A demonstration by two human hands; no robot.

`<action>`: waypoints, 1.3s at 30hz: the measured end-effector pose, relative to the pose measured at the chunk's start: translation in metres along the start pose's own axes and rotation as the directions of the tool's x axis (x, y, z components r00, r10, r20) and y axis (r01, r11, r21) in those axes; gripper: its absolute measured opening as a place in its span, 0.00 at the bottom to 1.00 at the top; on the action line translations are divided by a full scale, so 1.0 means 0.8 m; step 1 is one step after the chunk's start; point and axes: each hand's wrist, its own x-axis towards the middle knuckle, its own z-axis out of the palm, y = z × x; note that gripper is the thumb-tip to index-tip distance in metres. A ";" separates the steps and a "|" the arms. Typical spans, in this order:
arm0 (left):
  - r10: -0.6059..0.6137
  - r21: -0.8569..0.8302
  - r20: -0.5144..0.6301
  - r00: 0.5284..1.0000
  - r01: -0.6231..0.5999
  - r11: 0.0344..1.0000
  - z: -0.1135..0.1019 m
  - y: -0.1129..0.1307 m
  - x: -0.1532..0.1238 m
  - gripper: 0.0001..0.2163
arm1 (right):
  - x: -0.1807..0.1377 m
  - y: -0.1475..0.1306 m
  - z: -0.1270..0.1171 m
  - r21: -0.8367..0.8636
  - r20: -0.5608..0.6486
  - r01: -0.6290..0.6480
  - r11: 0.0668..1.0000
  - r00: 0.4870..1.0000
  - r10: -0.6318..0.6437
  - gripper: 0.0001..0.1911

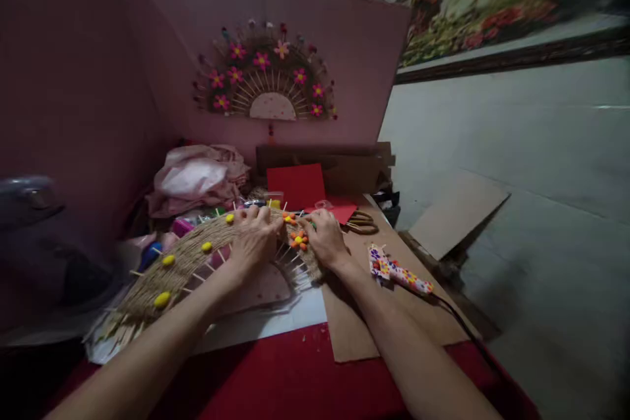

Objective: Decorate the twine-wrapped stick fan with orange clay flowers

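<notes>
A half-round decorative fan [189, 249], with a braided twine band on thin wooden sticks, lies in front of me. Yellow oval pieces [207, 247] dot the left of its band, and an orange-petalled flower with a yellow centre [298, 240] sits at the right. My left hand [256, 236] is closed over the upper middle of the band, fingers bent at its far edge. Just right of the orange flowers, my right hand [325, 236] has its fingers curled at the fan's edge. Both sets of fingertips are partly hidden.
A flower-patterned glue gun [394, 269] with a black cord rests on cardboard [354, 335] at the right. Scissors [363, 223] and red sheets [295, 185] lie behind my hands. Bundled pink cloth [201, 177] is at the back left. A finished-looking fan [273, 106] hangs on the pink panel.
</notes>
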 end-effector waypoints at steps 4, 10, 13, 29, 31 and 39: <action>-0.176 -0.134 -0.039 0.984 0.169 0.976 -0.015 -0.007 0.003 0.19 | 0.001 -0.001 -0.001 -0.019 -0.039 -0.027 0.999 0.999 0.027 0.12; -0.526 -0.886 0.231 0.819 0.400 0.235 -0.032 -0.009 -0.012 0.17 | -0.003 -0.012 -0.010 0.120 -0.310 0.122 0.985 0.947 -0.080 0.10; -0.372 -0.877 0.475 0.798 0.394 -0.275 -0.040 -0.007 -0.030 0.13 | -0.012 -0.030 -0.015 0.219 -0.335 0.298 0.929 0.917 -0.215 0.10; -0.171 -0.740 0.525 0.834 0.348 -0.575 -0.041 -0.010 -0.073 0.11 | -0.046 -0.081 -0.007 0.485 -0.172 0.422 0.766 0.905 -0.389 0.02; -0.194 -0.738 0.539 0.819 0.349 -0.577 -0.040 -0.010 -0.073 0.11 | -0.047 -0.081 -0.007 0.481 -0.166 0.421 0.769 0.905 -0.392 0.02; -0.219 -0.747 0.557 0.801 0.368 -0.553 -0.038 -0.011 -0.074 0.11 | -0.049 -0.082 -0.002 0.447 -0.132 0.465 0.764 0.879 -0.458 0.03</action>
